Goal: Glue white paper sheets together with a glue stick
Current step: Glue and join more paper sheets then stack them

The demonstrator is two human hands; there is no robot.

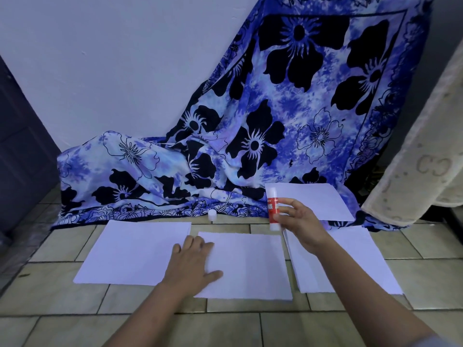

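- White middle sheet lies flat on the tiled floor, its long side running left to right before me.
- My left hand rests on the sheet's left edge, fingers straight and spread, pressing down and grasping nothing.
- My right hand has its fingers curled round the red-and-white glue stick, which stands nearly upright at the sheet's far right corner. Whether it touches the paper I cannot tell.
- From the stick, the bare paper lies toward me and leftward, so I judge the right hand is nearer for spreading.
- Its white cap stands apart by the cloth, so the stick looks uncapped.
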